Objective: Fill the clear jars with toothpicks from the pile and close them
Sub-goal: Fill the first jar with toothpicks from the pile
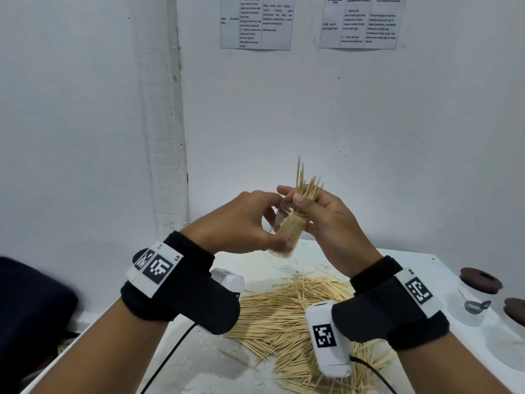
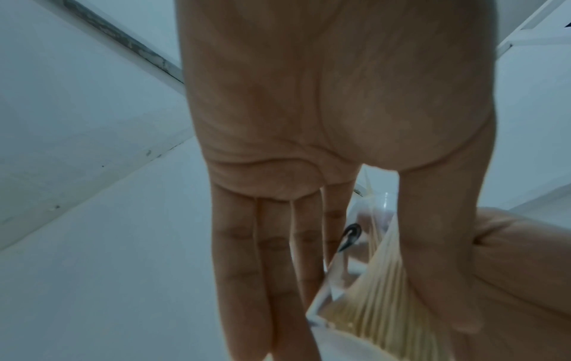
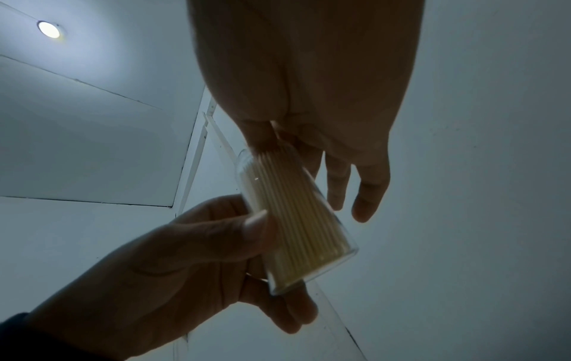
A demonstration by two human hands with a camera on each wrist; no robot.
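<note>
My left hand grips a clear jar tilted in the air above the table, thumb on its front and fingers behind. The jar is largely packed with toothpicks. Just above its mouth my right hand pinches a bundle of toothpicks between thumb and fingers; their tips fan upward and their lower ends reach into the jar. A big loose pile of toothpicks lies on the white table beneath both wrists.
At the table's right edge stand two clear jars with dark brown lids; a small metal spoon shows by them. A white wall rises close behind. A dark shape sits at the left, and cables run from the wrist cameras.
</note>
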